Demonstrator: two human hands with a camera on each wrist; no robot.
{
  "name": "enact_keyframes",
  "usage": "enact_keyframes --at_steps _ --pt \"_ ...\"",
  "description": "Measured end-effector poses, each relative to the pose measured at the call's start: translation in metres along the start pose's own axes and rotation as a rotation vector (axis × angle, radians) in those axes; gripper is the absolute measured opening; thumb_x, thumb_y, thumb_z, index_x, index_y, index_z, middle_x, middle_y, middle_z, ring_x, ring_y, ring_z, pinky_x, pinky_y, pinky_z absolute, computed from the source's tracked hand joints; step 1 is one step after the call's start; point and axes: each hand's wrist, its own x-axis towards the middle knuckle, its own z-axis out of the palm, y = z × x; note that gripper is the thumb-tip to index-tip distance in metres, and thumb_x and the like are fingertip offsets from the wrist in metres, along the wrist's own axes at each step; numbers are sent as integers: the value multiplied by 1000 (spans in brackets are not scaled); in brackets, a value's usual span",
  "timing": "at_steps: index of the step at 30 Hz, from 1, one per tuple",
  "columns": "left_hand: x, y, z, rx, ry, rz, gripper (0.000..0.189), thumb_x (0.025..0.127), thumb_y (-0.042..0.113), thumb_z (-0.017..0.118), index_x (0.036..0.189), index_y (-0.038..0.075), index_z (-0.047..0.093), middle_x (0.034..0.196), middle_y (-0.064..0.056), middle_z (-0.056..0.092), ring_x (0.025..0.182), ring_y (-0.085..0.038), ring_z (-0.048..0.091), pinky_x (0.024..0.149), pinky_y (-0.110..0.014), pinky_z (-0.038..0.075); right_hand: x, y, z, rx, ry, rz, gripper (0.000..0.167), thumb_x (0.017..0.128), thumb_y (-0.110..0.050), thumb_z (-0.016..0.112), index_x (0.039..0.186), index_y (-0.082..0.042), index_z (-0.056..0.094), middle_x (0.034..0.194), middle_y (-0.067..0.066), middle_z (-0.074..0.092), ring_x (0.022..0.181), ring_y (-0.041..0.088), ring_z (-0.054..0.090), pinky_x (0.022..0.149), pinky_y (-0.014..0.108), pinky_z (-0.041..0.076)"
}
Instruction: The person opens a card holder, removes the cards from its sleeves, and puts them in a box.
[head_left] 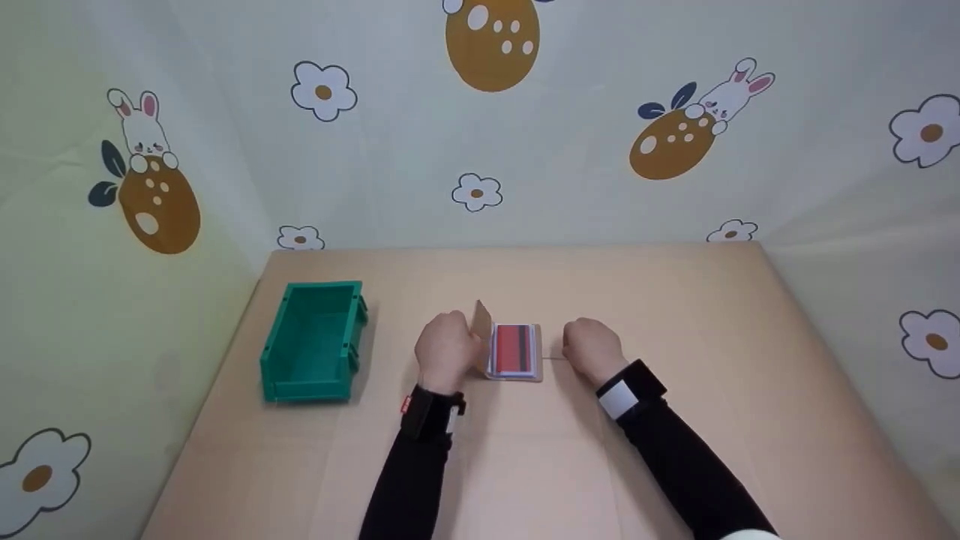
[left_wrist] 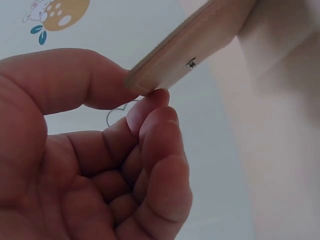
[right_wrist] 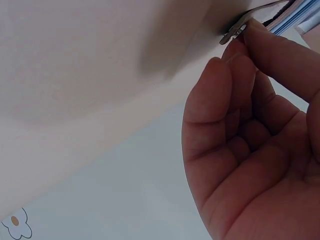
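A small tan card holder [head_left: 538, 360] lies spread on the table in the head view, with a red card with a dark stripe [head_left: 510, 349] showing inside. Its left cover [head_left: 481, 321] stands raised, pinched by my left hand [head_left: 448, 351] between thumb and fingertip. The left wrist view shows a metal snap stud [left_wrist: 190, 64] on this cover. To the right of the holder, my right hand [head_left: 592, 349] pinches the end of its thin strap [head_left: 553, 358]. Metal shows at the strap end [right_wrist: 231, 35] in the right wrist view, partly hidden by the fingers.
A green plastic bin [head_left: 311, 341] stands at the left of the table, beyond my left hand. The tan tabletop [head_left: 675, 300] reaches back to a patterned cloth wall [head_left: 390, 150], with similar cloth at both sides.
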Motion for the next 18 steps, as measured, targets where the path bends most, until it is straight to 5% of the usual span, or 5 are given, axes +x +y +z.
enact_keyframes --at_steps 18 --pt "5 -36 5 59 -111 -117 13 84 4 62 72 6 60 73 -5 58 66 -21 54 57 -37 46 0 0 -2 6 -31 15 10 83 -6 73 74 -6 67 76 9 63 76 27 63 66 42 53"
